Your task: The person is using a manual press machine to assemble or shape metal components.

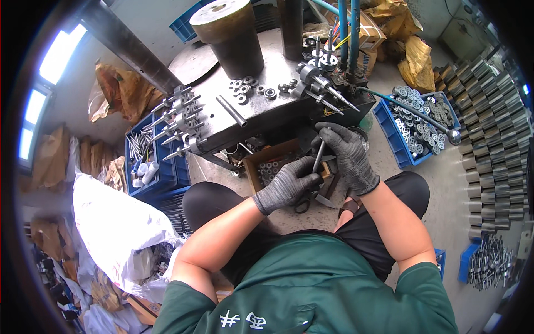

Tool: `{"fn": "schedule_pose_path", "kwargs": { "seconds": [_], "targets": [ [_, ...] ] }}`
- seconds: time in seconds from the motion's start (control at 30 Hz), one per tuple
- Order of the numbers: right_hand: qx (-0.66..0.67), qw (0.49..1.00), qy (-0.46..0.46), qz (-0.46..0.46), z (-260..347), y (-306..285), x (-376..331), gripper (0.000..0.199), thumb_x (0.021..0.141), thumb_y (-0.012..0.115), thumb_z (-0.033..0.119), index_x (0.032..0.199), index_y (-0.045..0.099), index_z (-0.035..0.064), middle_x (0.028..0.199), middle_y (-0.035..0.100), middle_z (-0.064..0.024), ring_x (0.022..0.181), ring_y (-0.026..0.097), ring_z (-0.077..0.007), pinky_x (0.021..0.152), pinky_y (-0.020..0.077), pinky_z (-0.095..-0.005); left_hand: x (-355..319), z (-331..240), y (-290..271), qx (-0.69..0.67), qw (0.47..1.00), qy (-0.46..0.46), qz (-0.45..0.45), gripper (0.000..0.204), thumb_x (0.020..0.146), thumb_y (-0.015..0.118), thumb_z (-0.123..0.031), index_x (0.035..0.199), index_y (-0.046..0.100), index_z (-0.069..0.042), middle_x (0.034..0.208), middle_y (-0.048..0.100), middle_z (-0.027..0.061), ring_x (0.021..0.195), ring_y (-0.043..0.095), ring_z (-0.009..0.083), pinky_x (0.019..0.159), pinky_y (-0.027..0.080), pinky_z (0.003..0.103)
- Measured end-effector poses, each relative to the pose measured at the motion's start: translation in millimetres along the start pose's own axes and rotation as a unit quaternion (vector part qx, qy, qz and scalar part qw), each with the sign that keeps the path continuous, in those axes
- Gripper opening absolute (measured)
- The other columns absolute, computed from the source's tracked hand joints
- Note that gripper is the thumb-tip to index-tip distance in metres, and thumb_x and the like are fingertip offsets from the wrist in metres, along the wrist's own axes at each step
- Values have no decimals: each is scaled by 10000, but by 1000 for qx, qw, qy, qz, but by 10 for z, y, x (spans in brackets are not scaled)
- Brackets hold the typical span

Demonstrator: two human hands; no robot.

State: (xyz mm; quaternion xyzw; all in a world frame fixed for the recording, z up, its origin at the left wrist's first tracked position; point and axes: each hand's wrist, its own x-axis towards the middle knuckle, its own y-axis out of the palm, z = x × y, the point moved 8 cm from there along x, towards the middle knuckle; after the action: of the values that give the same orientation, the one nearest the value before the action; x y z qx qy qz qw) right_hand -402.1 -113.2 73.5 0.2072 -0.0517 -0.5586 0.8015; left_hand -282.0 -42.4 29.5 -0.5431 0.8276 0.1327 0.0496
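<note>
Both of my hands wear dark grey knit gloves and meet above my lap, in front of the metal bench (208, 131). A slim metal shaft (319, 155) stands tilted between them. My left hand (289, 183) is closed around its lower end, thumb along it. At the upper end, the curled fingers of my right hand (347, 153) close on the shaft and hide its tip. Loose ball bearings (270, 93) and a metal tube (231, 111) lie on the bench. Shafts with thick round bodies sit along its left (183, 119) and right (318, 83) edges.
Below my hands is a wooden box (251, 177) of small round parts. A blue crate (397, 146) of metal discs stands right, crossed by a ball-ended lever (454, 137). Stacked metal cylinders (489, 145) line the right wall. Blue bins (161, 186) and a white sack (114, 222) stand left.
</note>
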Motion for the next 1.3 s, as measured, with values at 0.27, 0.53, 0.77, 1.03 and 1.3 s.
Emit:
{"fn": "schedule_pose_path", "kwargs": {
  "seconds": [0.27,0.53,0.77,1.03,1.3],
  "targets": [
    [-92,996,-22,0,82,13,-29,355,999,670,246,1232,647,-21,966,710,-82,894,695,-151,835,588,-311,-30,31,-41,62,998,-20,14,425,1012,646,-211,1369,531,-9,1137,655,78,1041,645,149,931,544,327],
    [-34,999,-19,8,49,57,-54,364,1016,635,237,1243,622,-47,959,723,-115,891,708,-193,838,584,-318,-52,-7,-56,33,999,12,-2,385,1007,648,-166,1344,553,-7,1091,660,66,951,642,126,859,555,303],
    [-2,997,-71,30,-82,135,-79,311,1060,556,292,1260,596,58,988,713,-89,924,685,-166,830,571,-300,-69,-78,-34,64,997,37,-4,354,1008,641,-149,1322,570,-3,1086,660,60,940,639,124,844,554,302],
    [-60,994,-94,9,-145,223,-185,319,1069,534,301,1256,593,50,1002,710,-80,893,683,-150,786,564,-293,-124,-126,-46,54,997,53,-19,264,965,613,-87,1212,615,5,985,641,36,890,597,109,808,532,298],
    [-180,968,-175,-17,-105,159,-200,269,1037,549,250,1174,618,29,954,728,-108,743,687,-163,689,555,-295,-88,-41,-91,110,990,69,-47,260,959,662,-108,1195,633,-5,995,669,42,908,615,104,809,540,295]
  ]
}}
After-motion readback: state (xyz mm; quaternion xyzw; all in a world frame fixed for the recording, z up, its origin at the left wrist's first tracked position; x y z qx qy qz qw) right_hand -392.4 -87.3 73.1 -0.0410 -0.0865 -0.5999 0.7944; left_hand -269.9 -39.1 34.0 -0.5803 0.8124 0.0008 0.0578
